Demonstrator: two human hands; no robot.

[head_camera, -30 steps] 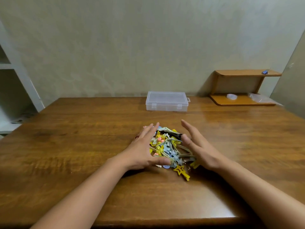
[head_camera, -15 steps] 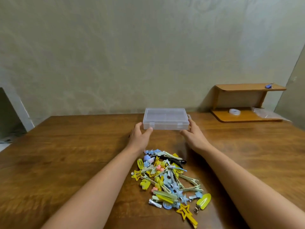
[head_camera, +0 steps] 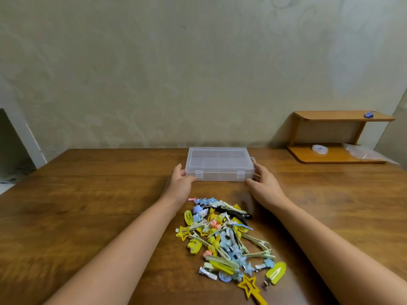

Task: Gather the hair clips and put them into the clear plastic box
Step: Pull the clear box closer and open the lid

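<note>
The fingers (head_camera: 181, 172) of the left hand (head_camera: 179, 186) are curling round the left end of the clear plastic box (head_camera: 219, 164), thumb lying along its front lower edge, while the fingers (head_camera: 258, 170) of the right hand (head_camera: 265, 188) are wrapping the right end the same way — both hands are gripping the one box between them, and it is sitting flat on the surface (head_camera: 88, 205) with its lid down and two front latches showing.

Largest first: the wooden surface is filling the lower half of the view; a two-tier wooden shelf (head_camera: 334, 137) is standing at its far right corner. The single box is lying toward the far edge, centred. The hair clips (head_camera: 229, 238) are lying in one loose heap nearer the person, between the two forearms and just behind the hands, apart from the box — too many and too tangled to count, mostly yellow, pale green and blue, with one black clip (head_camera: 233, 214) and a yellow star clip (head_camera: 251, 287) at the near edge.
</note>
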